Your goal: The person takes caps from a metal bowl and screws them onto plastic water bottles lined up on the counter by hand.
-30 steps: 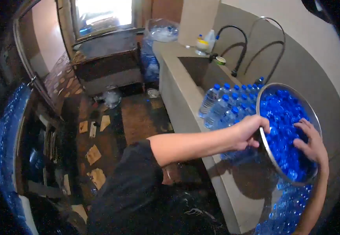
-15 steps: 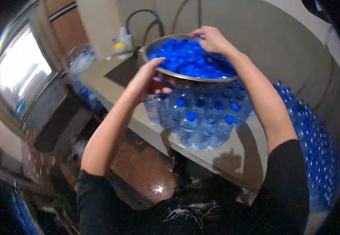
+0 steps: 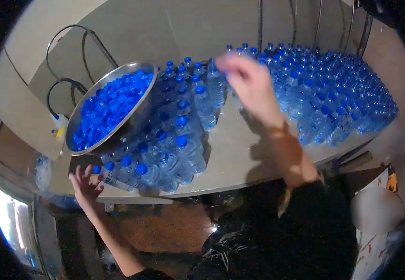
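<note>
Well, the left grip (image 3: 86, 187) is empty, its fingers spread and slightly curled, just beside the caps of the nearest bottles; whether a fingertip touches one, I cannot tell. The right grip (image 3: 250, 86) is blurred and half curled, its fingertips by the top of an upright bottle (image 3: 216, 87); I cannot tell whether it is closed on anything.

Just beyond the left grip, and apart from it, sits a round metal bowl (image 3: 111, 78), tilted and heaped with loose blue caps (image 3: 111, 109). It appears to rest on the tops of a cluster of clear bottles (image 3: 195, 154), which spreads from beside the left grip across toward the right grip. Many of these wear blue caps.

Under the right grip lies a bare stretch of the pale desk (image 3: 230, 144), with the hand's shadow on it. To the right of that grip, a larger crowd of bottles (image 3: 319, 112) stands packed together, reaching back along the wall.

Farther out past the left grip, behind the bowl, are a dark curved hose (image 3: 49, 95) and a white container (image 3: 61, 122) with a yellow patch. Well to the left and nearer, there is a bright window (image 3: 11, 219). Well right of the right grip, at the near side, is another person in a pale, red-marked garment (image 3: 368, 252).
</note>
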Action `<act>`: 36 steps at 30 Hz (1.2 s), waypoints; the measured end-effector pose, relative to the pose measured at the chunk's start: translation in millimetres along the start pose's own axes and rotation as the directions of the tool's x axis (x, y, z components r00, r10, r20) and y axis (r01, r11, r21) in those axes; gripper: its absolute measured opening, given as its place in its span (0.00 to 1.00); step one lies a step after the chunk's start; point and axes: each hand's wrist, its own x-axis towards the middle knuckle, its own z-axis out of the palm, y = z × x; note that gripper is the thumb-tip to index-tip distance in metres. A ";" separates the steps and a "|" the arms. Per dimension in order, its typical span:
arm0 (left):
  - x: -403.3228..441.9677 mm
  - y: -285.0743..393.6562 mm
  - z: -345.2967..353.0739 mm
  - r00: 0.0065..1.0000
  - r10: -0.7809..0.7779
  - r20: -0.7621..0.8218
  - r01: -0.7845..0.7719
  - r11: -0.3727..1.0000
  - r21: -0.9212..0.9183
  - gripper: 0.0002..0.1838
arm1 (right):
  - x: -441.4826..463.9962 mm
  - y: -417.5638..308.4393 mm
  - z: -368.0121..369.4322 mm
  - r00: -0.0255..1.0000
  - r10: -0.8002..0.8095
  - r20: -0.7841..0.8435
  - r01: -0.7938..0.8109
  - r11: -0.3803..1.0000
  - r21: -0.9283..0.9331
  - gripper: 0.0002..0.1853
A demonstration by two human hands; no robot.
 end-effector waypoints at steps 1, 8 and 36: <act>-18.3 -8.2 4.9 0.958 0.230 -0.171 -0.209 0.969 0.133 0.33 | -51.8 31.5 -18.9 0.988 0.140 0.058 -0.141 0.990 0.015 0.15; -176.3 -44.9 235.6 0.603 0.594 0.532 -0.767 0.614 0.185 0.23 | -257.1 128.9 -112.6 0.795 0.590 0.141 -0.597 0.802 0.009 0.13; -148.4 -73.8 386.3 0.696 0.306 0.650 -0.717 0.259 0.647 0.15 | -244.5 151.9 -147.7 0.733 0.456 0.505 -0.111 0.813 -0.571 0.08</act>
